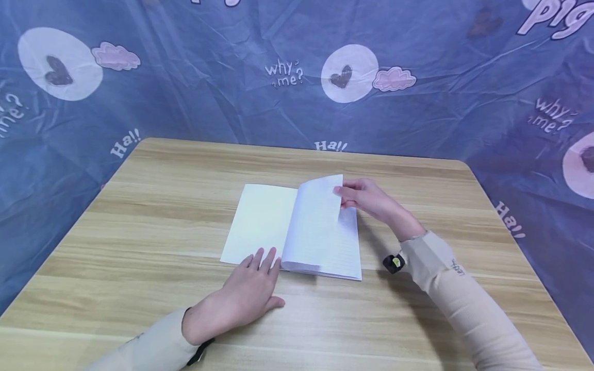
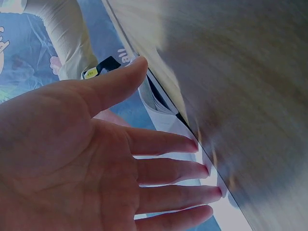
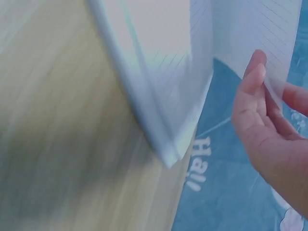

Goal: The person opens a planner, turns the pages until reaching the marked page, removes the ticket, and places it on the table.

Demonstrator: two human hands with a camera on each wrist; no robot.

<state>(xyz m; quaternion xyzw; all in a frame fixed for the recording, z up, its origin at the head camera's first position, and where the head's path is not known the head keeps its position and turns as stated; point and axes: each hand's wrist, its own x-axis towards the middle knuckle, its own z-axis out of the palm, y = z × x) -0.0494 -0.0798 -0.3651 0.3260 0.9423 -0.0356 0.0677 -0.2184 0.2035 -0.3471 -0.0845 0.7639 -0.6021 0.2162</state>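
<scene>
An opened notebook (image 1: 264, 216) lies on the wooden table, its left page blank and its right pages ruled. My right hand (image 1: 366, 198) pinches a lifted page (image 1: 317, 221) near its upper outer corner, between thumb and fingers. That page curves up from the spine, and a ruled sheet shows beneath it. In the right wrist view, the fingers (image 3: 250, 91) grip the thin page edge. My left hand (image 1: 252, 288) lies with straight, spread fingers at the notebook's lower edge, close to the spine. Its palm and extended fingers (image 2: 168, 171) show in the left wrist view.
The wooden table (image 1: 153, 206) extends around the notebook on all sides. Behind it hangs a blue printed cloth (image 1: 209, 93) with hearts, clouds and lettering. A small black device (image 1: 393, 263) sits at the right wrist by the sleeve.
</scene>
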